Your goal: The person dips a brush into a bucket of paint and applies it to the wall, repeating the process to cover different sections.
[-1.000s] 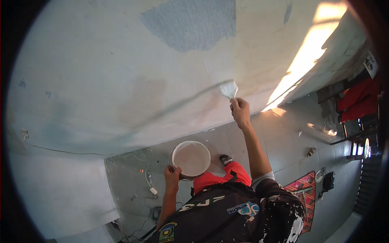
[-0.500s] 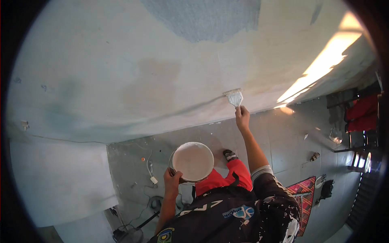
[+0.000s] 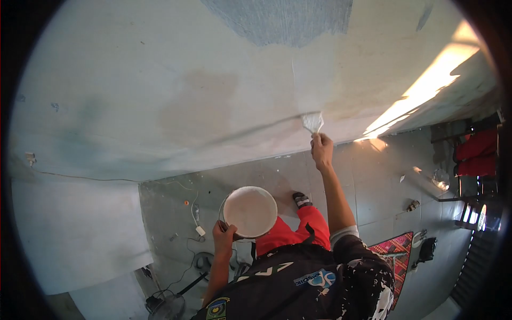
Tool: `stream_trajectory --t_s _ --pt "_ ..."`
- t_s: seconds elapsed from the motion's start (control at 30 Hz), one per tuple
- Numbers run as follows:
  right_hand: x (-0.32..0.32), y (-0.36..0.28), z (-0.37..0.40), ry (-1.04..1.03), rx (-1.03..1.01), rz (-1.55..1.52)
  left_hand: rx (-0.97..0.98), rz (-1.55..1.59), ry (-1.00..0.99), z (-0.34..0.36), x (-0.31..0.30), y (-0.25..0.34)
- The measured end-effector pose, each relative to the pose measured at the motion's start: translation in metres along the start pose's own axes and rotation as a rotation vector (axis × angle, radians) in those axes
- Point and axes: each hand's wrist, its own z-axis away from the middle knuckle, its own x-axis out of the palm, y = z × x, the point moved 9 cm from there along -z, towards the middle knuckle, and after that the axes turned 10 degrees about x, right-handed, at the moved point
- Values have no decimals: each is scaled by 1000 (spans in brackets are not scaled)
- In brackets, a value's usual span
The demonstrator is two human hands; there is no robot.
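Note:
My right hand (image 3: 321, 148) is closed around the handle of a wide paintbrush (image 3: 313, 121), coated in white. Its bristle end meets the pale wall (image 3: 256, 85) just above the floor line. A bucket of whitish paint (image 3: 249, 212) hangs at my waist, with my left hand (image 3: 223, 234) gripping its rim and side. The paint's surface is visible inside; the bucket's underside is hidden. On the wall above the brush is a grey-blue patch (image 3: 288, 18).
Cables, a white power strip (image 3: 200, 231) and a fan (image 3: 168, 305) lie on the floor at left. A patterned mat (image 3: 397, 248) is at lower right, and a chair with red cloth (image 3: 477, 152) stands at far right. Sunlight streaks the wall.
The brush has turned more upright and shifted slightly up and right against the wall. The bucket and my left hand are slightly farther left in view.

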Motion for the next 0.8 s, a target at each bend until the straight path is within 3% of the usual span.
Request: stream_trajectory --t_s 0.17,0.23,0.37,0.43,0.53,0.6,0.63,0.7,0.8 --pt "7 -129 79 -210 -349 -217 -7 -16 -6 -4 -4 -10" --pt "10 -137 80 -213 -358 -251 1 -23 -22 -4 0 -10" --pt "26 -62 23 -219 -305 -252 -9 9 -14 1 1 -7" --pt "20 0 -18 -23 -387 0 -8 31 4 6 -1 -4" --pt "15 82 -61 75 -446 136 18 74 1 10 -8 -11" --pt "4 135 -81 183 -87 301 10 48 25 16 -14 -9" --pt "4 134 -81 176 -88 302 12 24 36 17 -15 -6" --pt "-1 164 -81 148 370 280 8 26 43 23 -15 2" --pt "13 146 -86 57 334 336 -4 -17 66 23 -25 -1"
